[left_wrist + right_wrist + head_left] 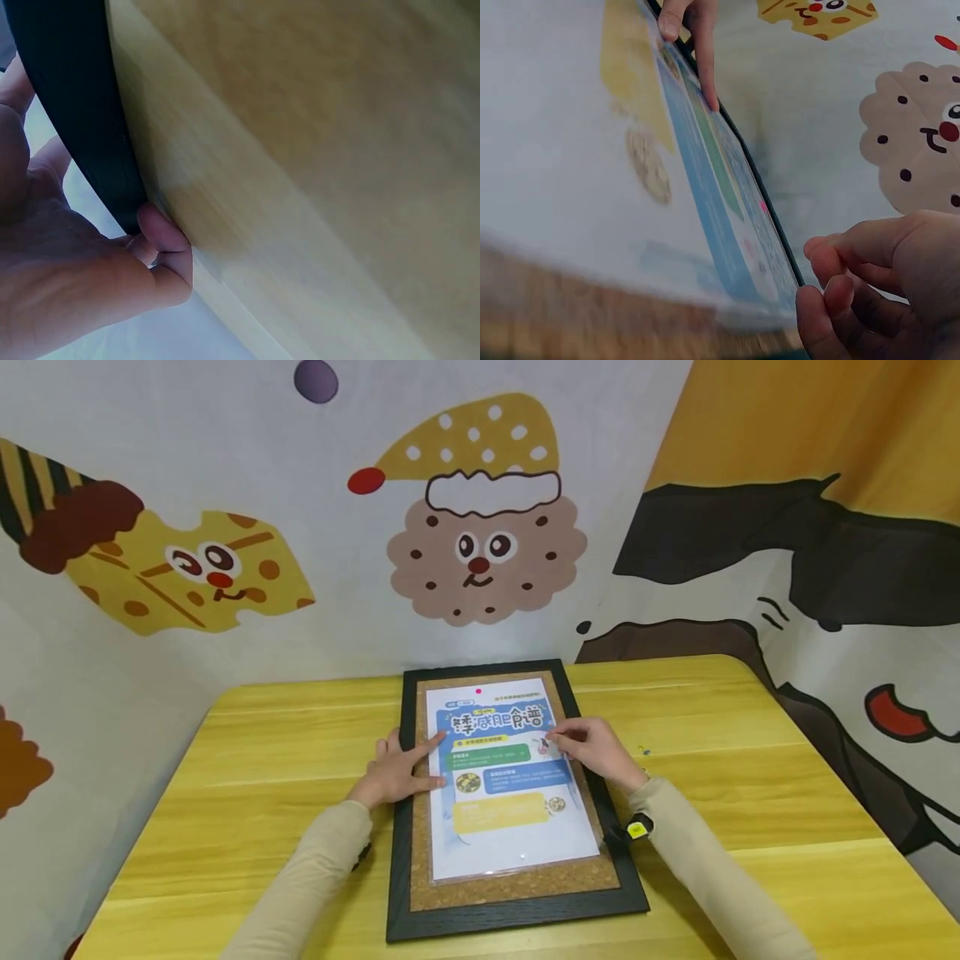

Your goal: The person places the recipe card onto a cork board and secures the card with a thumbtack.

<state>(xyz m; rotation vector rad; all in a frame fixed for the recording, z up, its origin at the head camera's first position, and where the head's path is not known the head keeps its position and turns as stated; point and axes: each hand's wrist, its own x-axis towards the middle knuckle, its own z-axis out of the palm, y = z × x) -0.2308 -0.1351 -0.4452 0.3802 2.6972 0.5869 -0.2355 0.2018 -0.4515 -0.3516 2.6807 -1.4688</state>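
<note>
Beige sleeves (307, 860) nearest. Left hand (393, 768) spread, ungrasping, across black frame (400, 860) onto printed sheet (517, 852). Right hand (596, 750) fingers bent together at sheet's right edge; can't tell if pinching anything.

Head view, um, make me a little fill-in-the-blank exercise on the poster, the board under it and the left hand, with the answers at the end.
1. The recipe poster lies on a framed board made of ____.
2. The board's frame is coloured ____.
3. The left hand has fingertips on the poster's ____ edge.
4. The dot near the poster's top is coloured ____.

Missing words: cork; black; left; pink.
</note>
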